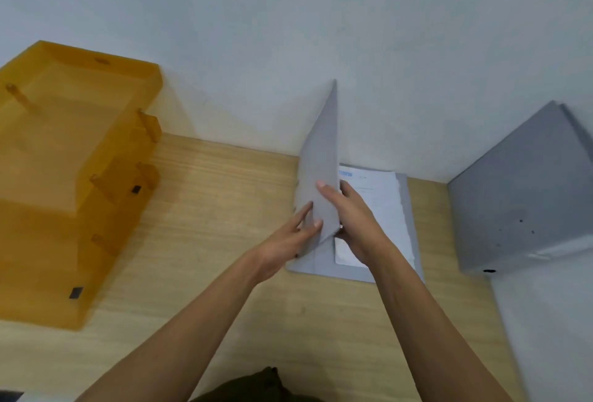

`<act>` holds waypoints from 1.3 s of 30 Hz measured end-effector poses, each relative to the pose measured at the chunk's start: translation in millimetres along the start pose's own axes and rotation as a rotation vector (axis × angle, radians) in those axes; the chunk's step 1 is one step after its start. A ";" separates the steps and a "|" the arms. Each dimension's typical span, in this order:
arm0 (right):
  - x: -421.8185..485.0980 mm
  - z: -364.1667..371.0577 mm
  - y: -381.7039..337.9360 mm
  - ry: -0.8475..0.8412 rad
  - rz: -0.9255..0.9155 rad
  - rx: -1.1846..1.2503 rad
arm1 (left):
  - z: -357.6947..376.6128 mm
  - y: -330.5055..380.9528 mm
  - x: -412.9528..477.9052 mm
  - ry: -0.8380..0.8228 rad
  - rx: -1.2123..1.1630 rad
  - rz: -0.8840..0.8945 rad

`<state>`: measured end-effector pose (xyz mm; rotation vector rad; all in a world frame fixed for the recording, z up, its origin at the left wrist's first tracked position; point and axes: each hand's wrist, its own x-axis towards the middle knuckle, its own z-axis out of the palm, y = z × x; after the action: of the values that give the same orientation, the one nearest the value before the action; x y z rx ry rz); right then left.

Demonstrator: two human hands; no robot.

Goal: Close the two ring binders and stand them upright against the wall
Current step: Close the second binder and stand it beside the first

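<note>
Both bare forearms extend forward and converge. The left hand (288, 238) has its fingers straight and spread, pressing flat just left of the grip. The right hand (356, 222) pinches the raised binder cover (321, 151), thumb in front, fingers behind.

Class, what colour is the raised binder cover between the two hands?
Plain light grey; the binder cover shows best in the head view.

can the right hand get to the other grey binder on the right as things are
Probably yes: only bare desk lies between the right hand and that binder. But its fingers grip the raised cover, so it must let go first.
</note>
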<state>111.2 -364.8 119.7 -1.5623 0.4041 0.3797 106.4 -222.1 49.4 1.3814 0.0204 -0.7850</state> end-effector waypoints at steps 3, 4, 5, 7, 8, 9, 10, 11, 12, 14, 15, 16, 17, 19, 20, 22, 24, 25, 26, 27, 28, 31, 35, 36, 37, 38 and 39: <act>-10.7 -27.7 5.3 0.023 0.062 -0.088 | 10.0 -21.7 8.5 0.069 0.077 -0.019; -14.4 -36.1 6.8 0.038 0.057 -0.105 | 11.3 -27.5 11.7 0.127 0.083 -0.022; -18.2 -45.3 7.3 0.046 0.046 -0.110 | 13.2 -32.1 15.3 0.190 0.091 -0.026; -23.3 -58.0 7.1 0.015 0.046 -0.077 | 9.9 -40.2 21.7 0.318 0.098 -0.044; -25.8 -64.3 7.2 -0.022 0.059 -0.052 | 7.3 -44.0 24.6 0.374 0.090 -0.050; -27.9 -71.0 7.8 -0.064 0.074 -0.025 | 5.0 -47.1 27.3 0.423 0.084 -0.051; -29.9 -77.3 10.2 -0.105 0.091 0.001 | 3.0 -49.8 28.9 0.468 0.088 -0.056; -32.3 -84.1 14.3 -0.139 0.110 0.029 | 1.4 -52.1 29.9 0.513 0.112 -0.064; -33.9 -91.0 20.8 -0.161 0.131 0.054 | 0.0 -54.8 30.7 0.556 0.143 -0.072; -36.5 -105.4 40.9 -0.140 0.175 0.076 | -0.5 -59.9 31.9 0.616 0.188 -0.079; -37.4 -111.2 52.4 -0.092 0.189 0.061 | -0.8 -62.6 31.8 0.623 0.195 -0.088; -37.9 -117.4 64.1 -0.022 0.183 0.027 | -0.4 -64.9 31.2 0.613 0.200 -0.106; -37.1 -125.3 75.7 0.058 0.159 -0.024 | 2.2 -67.4 30.6 0.595 0.205 -0.130; -32.3 -141.1 92.5 0.204 0.093 -0.171 | 12.0 -74.6 30.6 0.578 0.219 -0.161; -27.5 -147.9 98.1 0.254 0.064 -0.233 | 17.0 -78.5 30.9 0.583 0.230 -0.159; -14.0 -162.2 106.9 0.316 0.018 -0.310 | 27.6 -84.3 32.4 0.590 0.251 -0.163; 0.4 -175.2 119.1 0.324 0.016 -0.400 | 38.2 -88.3 34.7 0.589 0.256 -0.169; 5.6 -178.4 126.8 0.312 0.040 -0.455 | 41.2 -90.2 34.7 0.587 0.260 -0.162; 8.9 -183.3 137.0 0.294 0.079 -0.493 | 46.2 -92.6 36.7 0.587 0.278 -0.154; 10.6 -186.6 148.0 0.272 0.115 -0.509 | 50.3 -95.0 37.7 0.586 0.300 -0.150; 10.4 -188.4 159.2 0.247 0.142 -0.498 | 53.8 -97.6 37.3 0.589 0.323 -0.149; 7.8 -193.5 188.1 0.206 0.217 -0.490 | 63.3 -103.0 32.6 0.599 0.385 -0.154; 3.1 -191.0 202.7 0.224 0.236 -0.917 | 75.7 -106.1 26.5 0.586 0.453 -0.145; 3.2 -187.8 201.6 0.216 0.173 -0.945 | 78.0 -106.3 26.3 0.594 0.460 -0.149; 6.1 -184.1 199.4 0.174 0.111 -0.952 | 79.1 -106.1 26.8 0.609 0.464 -0.157; 9.9 -179.7 195.5 0.104 0.068 -0.951 | 80.2 -105.6 28.1 0.619 0.459 -0.166; 13.4 -173.9 191.1 0.014 0.052 -0.939 | 80.9 -105.9 28.5 0.624 0.451 -0.170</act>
<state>30.2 -543.2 -49.3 -2.4679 0.2829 0.6531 39.9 -304.9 -36.1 2.0335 0.4763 -0.4808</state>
